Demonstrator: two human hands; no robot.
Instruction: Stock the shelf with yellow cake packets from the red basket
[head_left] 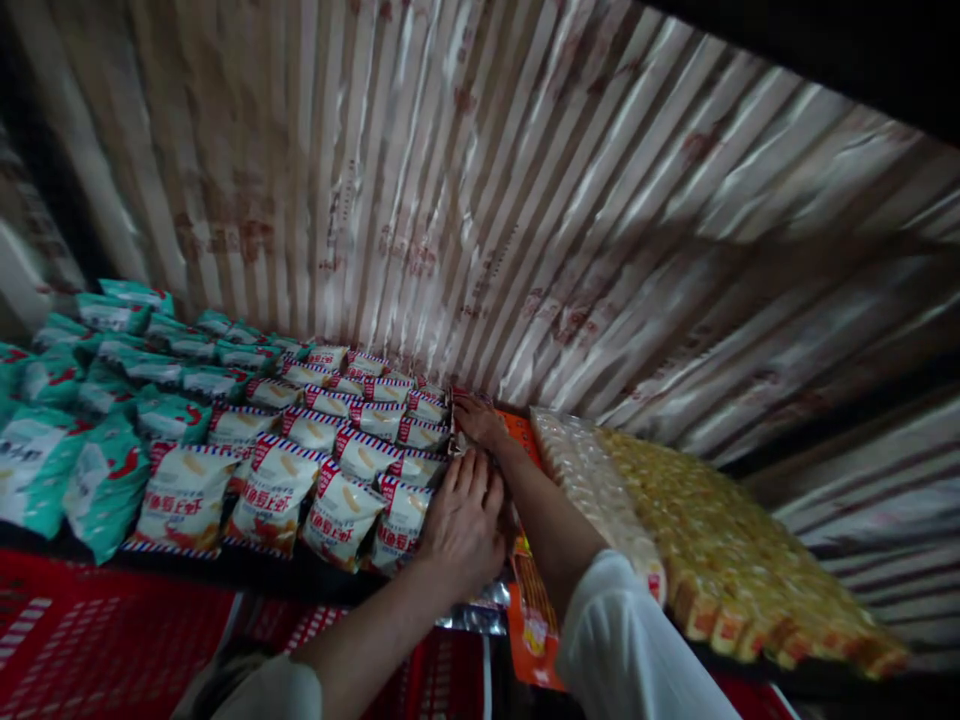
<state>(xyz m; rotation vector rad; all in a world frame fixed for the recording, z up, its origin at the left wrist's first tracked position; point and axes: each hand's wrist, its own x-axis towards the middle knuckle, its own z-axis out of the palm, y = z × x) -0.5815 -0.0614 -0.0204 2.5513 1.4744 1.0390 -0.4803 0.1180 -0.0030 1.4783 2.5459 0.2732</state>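
Observation:
My left hand (466, 515) lies with fingers stretched forward over a row of dark packets, right beside the white snack bags (364, 455) with red print and striped edges. Just beyond it, my right hand (480, 422) rests its spread fingers on a dark red packet (465, 396) at the back of that row. Both palms face down, and the hands hide most of the packets under them. Silver packet ends (476, 615) show below my left wrist. Flat orange packs (534, 600) lie next to the row, partly covered by my right forearm.
Teal bags (109, 480) stand in rows at the left. To the right are clear-wrapped pale packs (600, 490) and yellow packs (720, 545). Red baskets (112, 630) sit below the shelf's front edge. A wrinkled, striped, shiny sheet (420, 180) rises behind the goods.

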